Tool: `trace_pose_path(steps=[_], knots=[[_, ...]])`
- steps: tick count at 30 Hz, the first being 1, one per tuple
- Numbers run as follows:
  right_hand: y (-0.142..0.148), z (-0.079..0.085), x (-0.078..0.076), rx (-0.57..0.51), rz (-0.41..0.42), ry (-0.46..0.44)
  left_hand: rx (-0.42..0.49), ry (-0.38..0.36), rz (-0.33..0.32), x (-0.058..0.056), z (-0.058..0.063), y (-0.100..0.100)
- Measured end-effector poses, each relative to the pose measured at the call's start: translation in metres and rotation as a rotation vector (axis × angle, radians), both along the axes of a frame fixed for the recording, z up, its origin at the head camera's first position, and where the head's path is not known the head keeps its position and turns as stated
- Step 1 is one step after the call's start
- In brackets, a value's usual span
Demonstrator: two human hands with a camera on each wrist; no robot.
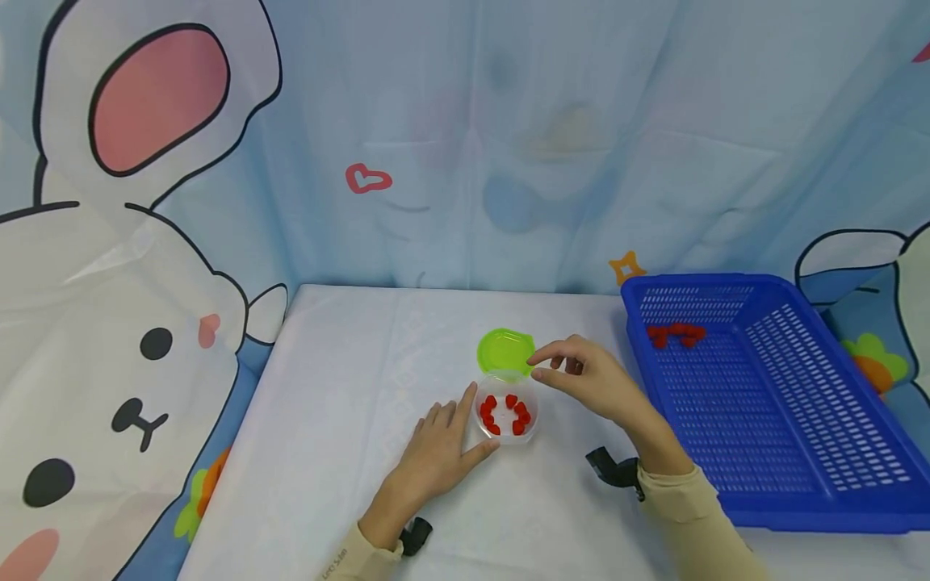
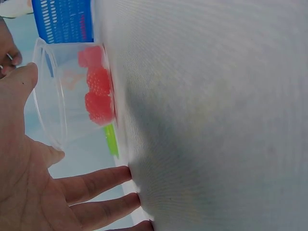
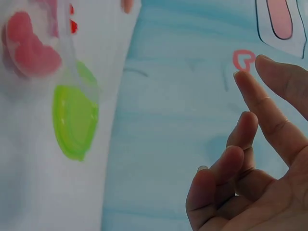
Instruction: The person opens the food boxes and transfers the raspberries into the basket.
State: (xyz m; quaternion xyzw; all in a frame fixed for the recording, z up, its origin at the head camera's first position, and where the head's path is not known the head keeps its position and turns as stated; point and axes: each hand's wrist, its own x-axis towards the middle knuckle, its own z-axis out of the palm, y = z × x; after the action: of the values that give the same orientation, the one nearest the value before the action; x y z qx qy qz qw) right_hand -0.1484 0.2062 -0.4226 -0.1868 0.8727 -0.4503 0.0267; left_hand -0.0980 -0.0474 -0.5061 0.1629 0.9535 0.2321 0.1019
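Observation:
A small clear plastic tub stands on the white cloth with several red, bumpy, raspberry-like pieces inside. Just behind it lies a bright green lid. My left hand touches the tub's rim with thumb and index finger, both fairly straight; in the left wrist view its other fingertips rest on the cloth. Over the right edge of the lid hovers my right hand. Its thumb and index tips are slightly apart with nothing seen between them, and the other fingers curl loosely.
On the right a large blue mesh basket holds several more red pieces at its far left corner. A light blue printed curtain hangs behind the table. Black straps are on both wrists.

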Motion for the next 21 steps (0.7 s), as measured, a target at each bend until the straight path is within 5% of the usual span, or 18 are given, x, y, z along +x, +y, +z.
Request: trace_pose_path(steps=[11, 21], knots=[[-0.022, -0.046, -0.003, 0.022, 0.038, -0.053, -0.002, 0.026, -0.008, 0.0, -0.002, -0.001], [-0.017, -0.061, -0.01, 0.143, 0.1, -0.08, -0.011, 0.028, -0.006, 0.0, -0.003, 0.0]])
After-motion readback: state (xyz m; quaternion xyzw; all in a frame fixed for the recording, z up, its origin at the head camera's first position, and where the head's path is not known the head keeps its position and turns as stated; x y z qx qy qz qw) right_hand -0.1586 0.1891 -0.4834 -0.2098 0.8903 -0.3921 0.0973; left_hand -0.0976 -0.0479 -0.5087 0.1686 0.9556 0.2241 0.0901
